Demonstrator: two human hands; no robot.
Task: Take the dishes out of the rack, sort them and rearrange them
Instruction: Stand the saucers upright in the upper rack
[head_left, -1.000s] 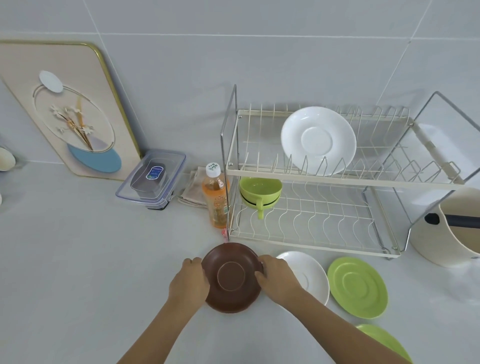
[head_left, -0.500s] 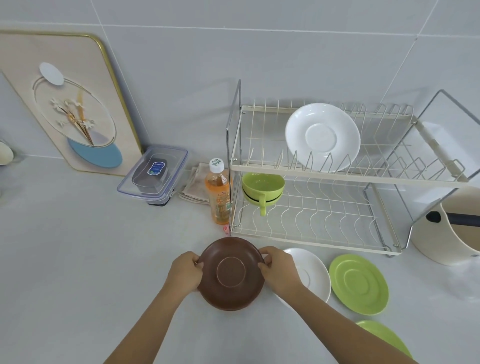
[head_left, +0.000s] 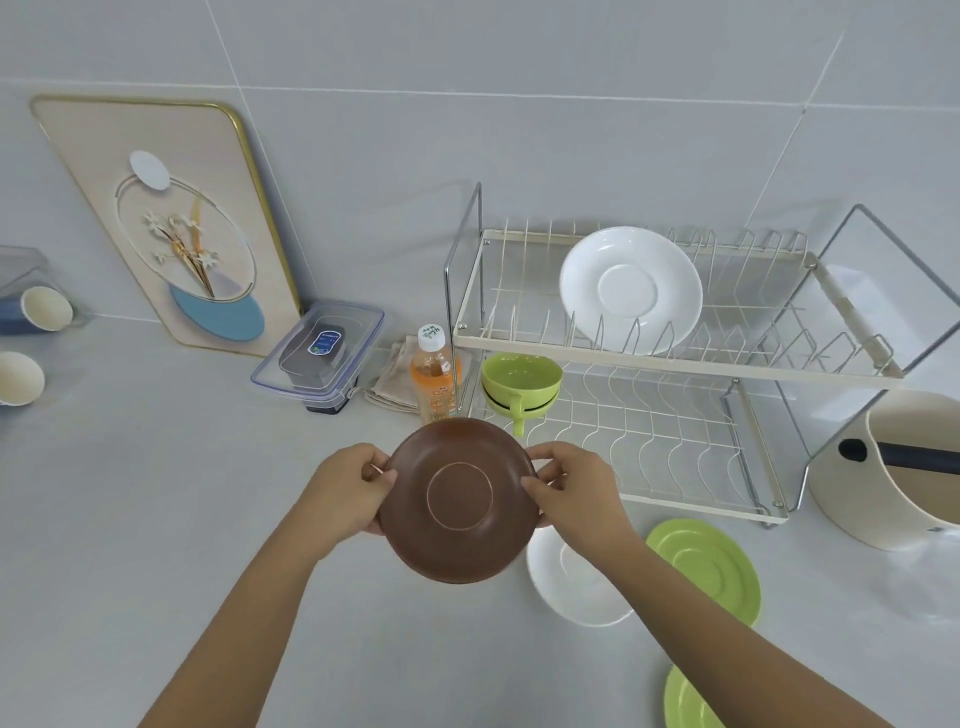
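Observation:
A brown saucer (head_left: 460, 501) hangs upside down above the counter, its foot ring facing me. My left hand (head_left: 348, 491) grips its left rim and my right hand (head_left: 579, 491) grips its right rim. Behind it stands the two-tier wire dish rack (head_left: 675, 364). A white saucer (head_left: 631, 288) stands upright in the top tier. Green cups (head_left: 521, 382) sit stacked at the left of the lower tier. On the counter to the right lie a white saucer (head_left: 576, 587), a green saucer (head_left: 709, 569) and another green saucer (head_left: 688, 701) at the bottom edge.
An orange drink bottle (head_left: 434, 376), a folded cloth (head_left: 397, 374) and a clear lidded box (head_left: 319, 356) stand left of the rack. A framed picture (head_left: 166, 223) leans on the wall. A cream pot (head_left: 904, 473) sits at the right. Two cream cups (head_left: 21, 376) are at far left.
Both hands have lifted the brown saucer off the counter and brought it up toward me; it now covers part of the rack's front left corner.

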